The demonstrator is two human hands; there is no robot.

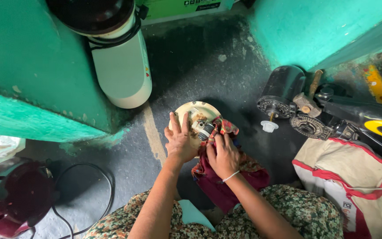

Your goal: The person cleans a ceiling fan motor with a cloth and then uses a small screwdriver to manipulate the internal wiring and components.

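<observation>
Fingers spread, my left hand (180,138) lies flat on the round cream part (190,111) at frame centre; my right hand (223,155), wrist bent, grips the red patterned cloth (226,127) pressed against it

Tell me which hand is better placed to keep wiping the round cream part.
Right, probably. The right hand already grips the red cloth against the round cream part, while the left hand lies flat on it, holding it.
</observation>
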